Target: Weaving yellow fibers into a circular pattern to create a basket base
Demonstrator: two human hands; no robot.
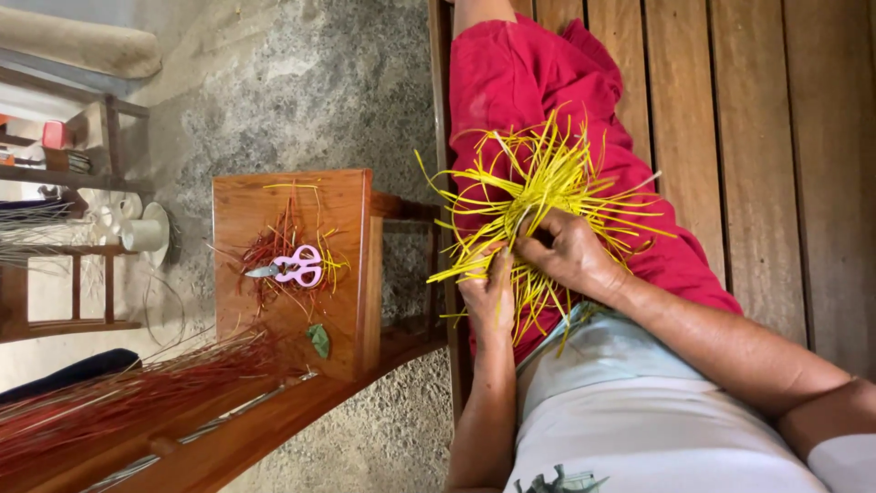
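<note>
A bundle of thin yellow strips (pixel 538 183) fans out over my lap, which is covered in red cloth (pixel 520 73). My left hand (pixel 491 294) pinches several strips at the near left side of the bundle. Close beside it, my right hand (pixel 570 251) closes over the middle of the bundle where the strips cross. The two hands nearly touch. The point where the strips meet is hidden under my fingers.
I sit on a bench of wooden planks (pixel 757 137). To the left stands a small wooden stool (pixel 292 210) with pink-handled scissors (pixel 294 267), red and yellow scraps and a green leaf (pixel 318 340). Long red strips (pixel 137 393) lie on a low wooden beam. The floor is grey concrete (pixel 301 82).
</note>
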